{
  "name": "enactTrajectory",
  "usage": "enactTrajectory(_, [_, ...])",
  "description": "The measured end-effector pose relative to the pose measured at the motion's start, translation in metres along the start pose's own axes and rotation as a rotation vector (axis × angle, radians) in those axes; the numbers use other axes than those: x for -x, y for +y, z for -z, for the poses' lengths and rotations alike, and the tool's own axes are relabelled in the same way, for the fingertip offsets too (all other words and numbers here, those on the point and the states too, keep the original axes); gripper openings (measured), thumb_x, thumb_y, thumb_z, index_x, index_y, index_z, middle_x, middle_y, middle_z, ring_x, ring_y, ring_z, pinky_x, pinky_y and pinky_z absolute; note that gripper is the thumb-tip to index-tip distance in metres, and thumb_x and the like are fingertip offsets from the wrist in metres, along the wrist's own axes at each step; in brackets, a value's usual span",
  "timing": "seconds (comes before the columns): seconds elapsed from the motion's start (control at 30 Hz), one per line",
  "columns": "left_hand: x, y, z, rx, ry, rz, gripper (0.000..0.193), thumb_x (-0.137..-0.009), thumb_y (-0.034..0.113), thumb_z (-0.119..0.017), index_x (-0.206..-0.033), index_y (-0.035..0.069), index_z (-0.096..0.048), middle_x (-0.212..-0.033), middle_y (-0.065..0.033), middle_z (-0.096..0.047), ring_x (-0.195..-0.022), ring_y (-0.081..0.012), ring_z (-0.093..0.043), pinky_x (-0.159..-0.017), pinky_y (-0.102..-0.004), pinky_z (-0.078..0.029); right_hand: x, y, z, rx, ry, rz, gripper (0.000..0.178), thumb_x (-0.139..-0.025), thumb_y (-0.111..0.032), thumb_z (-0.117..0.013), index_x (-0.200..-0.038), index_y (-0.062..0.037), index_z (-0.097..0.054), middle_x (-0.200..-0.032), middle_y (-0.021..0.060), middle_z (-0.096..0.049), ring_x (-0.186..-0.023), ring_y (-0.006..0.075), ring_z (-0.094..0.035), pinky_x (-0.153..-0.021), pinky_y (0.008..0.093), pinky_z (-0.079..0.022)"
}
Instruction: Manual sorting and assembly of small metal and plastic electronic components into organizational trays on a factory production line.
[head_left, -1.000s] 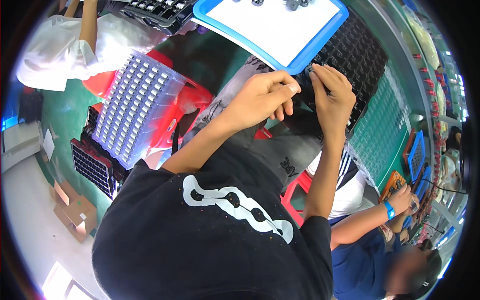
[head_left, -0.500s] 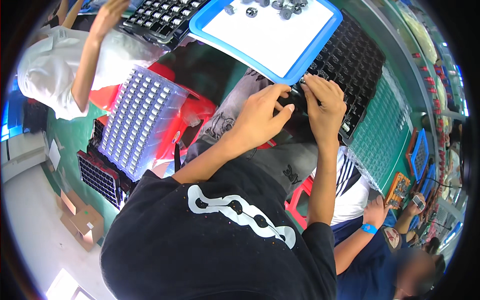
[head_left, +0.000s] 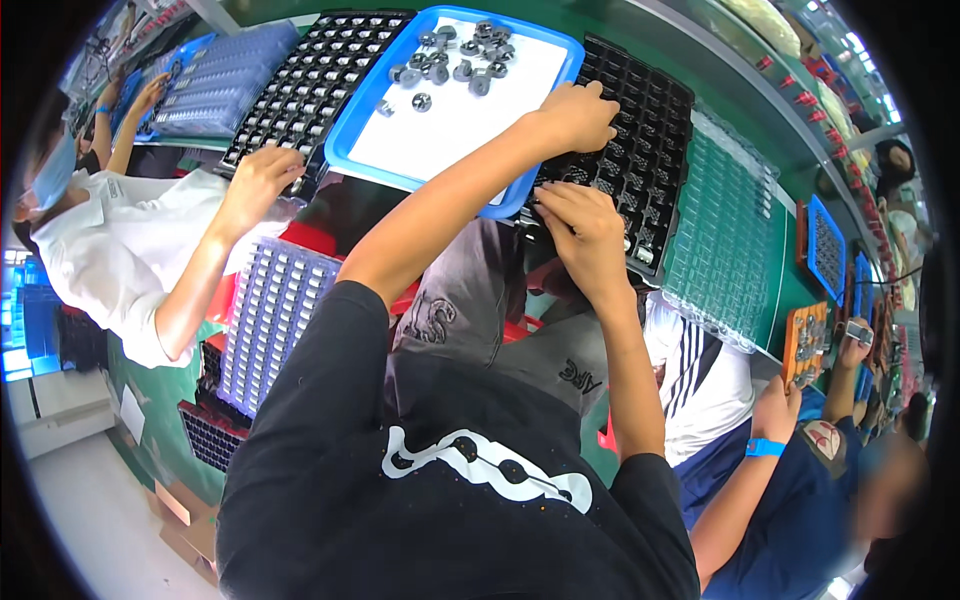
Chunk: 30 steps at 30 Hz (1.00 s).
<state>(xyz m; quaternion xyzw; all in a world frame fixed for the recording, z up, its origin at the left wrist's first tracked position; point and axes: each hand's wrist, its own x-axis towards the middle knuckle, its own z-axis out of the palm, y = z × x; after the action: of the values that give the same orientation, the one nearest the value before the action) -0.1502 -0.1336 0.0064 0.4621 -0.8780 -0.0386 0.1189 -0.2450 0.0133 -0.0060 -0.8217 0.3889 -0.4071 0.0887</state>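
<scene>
My left hand [head_left: 575, 118] reaches across the right rim of the blue tray [head_left: 350, 118] to the black compartment tray [head_left: 655, 150]. Its fingers curl down toward the compartments, and anything they hold is hidden. Lower down, my right hand [head_left: 588, 235] is closed at the near left corner of the black tray. A small dark piece [head_left: 538, 199] shows at its fingertips, too little of it to name. White paper lines the blue tray, and several small dark grey round parts [head_left: 480, 85] lie grouped toward its far side.
To the left, a person's hand [head_left: 262, 185] is over another black tray [head_left: 320, 75] filled with light cylindrical parts. A stack of clear plastic trays [head_left: 725, 230] lies on the right. A co-worker's hand [head_left: 775, 410] touches an orange tray [head_left: 805, 345] at lower right.
My left hand has left my right hand and moved up to the black tray. The view has shifted, showing more of the blue tray. The neighbour's hand has lowered to the left black tray.
</scene>
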Motion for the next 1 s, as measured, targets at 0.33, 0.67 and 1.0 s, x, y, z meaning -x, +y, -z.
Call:
enactTrajectory(0.33, [-0.007, -0.002, -0.011, 0.023, 0.175, -0.015, 0.047, -0.079, 0.045, -0.067, -0.118, 0.018, -0.065, -0.114, -0.0161, -0.058, -0.103, -0.0341, -0.059, -0.089, -0.0433, -0.046, -0.005, 0.004, 0.008, -0.127, 0.001, -0.104, 0.014, -0.078, -0.003, -0.068, -0.092, -0.0023, -0.071, -0.092, 0.0111, -0.071, -0.094, 0.0256, -0.065, -0.083, 0.0326, -0.048])
enactTrajectory(0.67, [0.003, -0.012, -0.013, 0.072, 0.167, 0.047, 0.047, -0.079, 0.047, -0.067, -0.116, 0.018, -0.066, -0.113, -0.0149, -0.058, -0.106, -0.0338, -0.057, -0.091, -0.0439, -0.044, -0.012, -0.004, -0.005, 0.069, -0.140, -0.045, 0.017, -0.080, -0.008, -0.068, -0.096, -0.0053, -0.071, -0.099, 0.0070, -0.070, -0.102, 0.0260, -0.062, -0.091, 0.0355, -0.043])
enactTrajectory(1.0, [0.053, -0.091, 0.027, 0.062, 0.630, 0.256, 0.022, -0.072, 0.020, -0.067, -0.091, 0.008, -0.068, -0.087, -0.0189, -0.064, -0.082, -0.0368, -0.064, -0.073, -0.0473, -0.052, -0.008, -0.001, 0.014, 0.151, -0.334, 0.004, 0.022, -0.085, -0.012, -0.064, -0.105, -0.0044, -0.068, -0.111, 0.0076, -0.067, -0.113, 0.0263, -0.056, -0.100, 0.0425, -0.034])
